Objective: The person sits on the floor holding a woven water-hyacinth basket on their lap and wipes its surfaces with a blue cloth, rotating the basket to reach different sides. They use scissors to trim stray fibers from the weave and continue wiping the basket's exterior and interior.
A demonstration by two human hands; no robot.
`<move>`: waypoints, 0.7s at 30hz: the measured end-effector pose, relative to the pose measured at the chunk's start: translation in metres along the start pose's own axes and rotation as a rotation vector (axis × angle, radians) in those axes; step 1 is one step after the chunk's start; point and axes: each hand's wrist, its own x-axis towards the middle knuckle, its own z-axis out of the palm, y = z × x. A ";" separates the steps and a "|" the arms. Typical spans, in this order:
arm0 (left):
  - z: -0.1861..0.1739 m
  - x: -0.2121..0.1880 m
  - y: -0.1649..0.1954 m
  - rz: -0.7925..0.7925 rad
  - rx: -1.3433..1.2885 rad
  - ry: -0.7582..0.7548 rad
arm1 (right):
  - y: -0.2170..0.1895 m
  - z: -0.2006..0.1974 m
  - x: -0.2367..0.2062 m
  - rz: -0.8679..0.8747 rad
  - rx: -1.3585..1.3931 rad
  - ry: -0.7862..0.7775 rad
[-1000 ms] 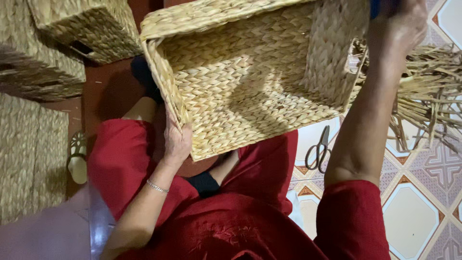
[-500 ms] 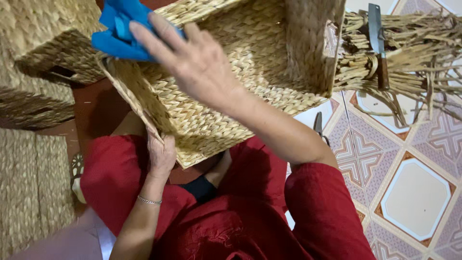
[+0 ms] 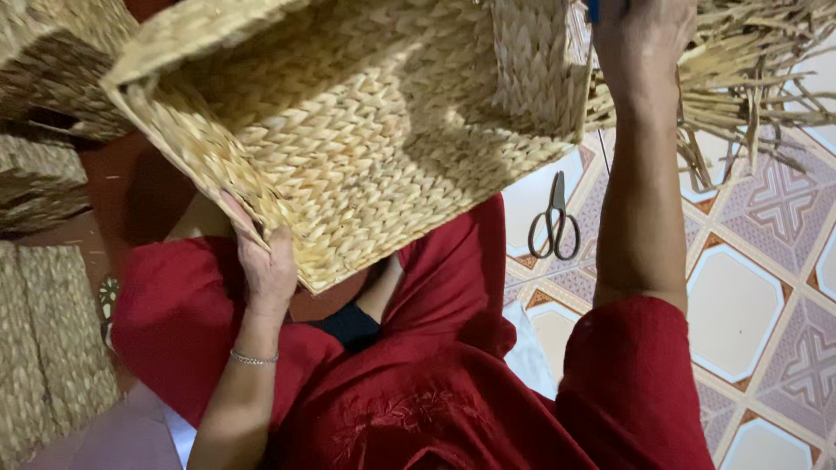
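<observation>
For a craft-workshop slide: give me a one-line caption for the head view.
Left hand grips the woven basket at its rim; right hand reaches towards dried straw, scissors on the tiled floor.

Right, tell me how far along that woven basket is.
Looks done: the woven basket has a full base and standing walls. In hand: the left hand grips its near corner while the right hand reaches up at the far wall with something blue. Left: cannot tell; loose straw and scissors lie on the tiled floor.
</observation>
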 end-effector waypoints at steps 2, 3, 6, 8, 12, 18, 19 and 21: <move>-0.001 0.000 -0.002 0.006 -0.031 0.004 | 0.004 -0.013 -0.029 0.104 0.044 -0.215; -0.001 0.000 -0.003 0.004 -0.031 0.001 | 0.003 -0.020 -0.045 0.185 0.100 -0.284; -0.002 -0.002 -0.005 0.014 -0.032 0.005 | -0.001 -0.042 -0.098 0.371 0.155 -0.502; -0.002 -0.006 -0.004 0.018 -0.035 -0.007 | -0.006 -0.059 -0.138 0.367 0.078 -0.589; -0.003 -0.006 -0.002 0.011 -0.049 -0.012 | -0.008 -0.072 -0.181 0.578 0.170 -0.823; -0.004 0.001 -0.003 0.022 0.017 -0.025 | 0.000 -0.073 -0.140 0.633 0.340 -0.598; -0.004 0.002 -0.004 0.021 0.020 -0.023 | 0.001 -0.076 -0.127 0.524 0.291 -0.548; -0.005 0.002 -0.007 0.029 0.024 -0.014 | 0.006 -0.084 -0.104 0.266 0.306 -0.293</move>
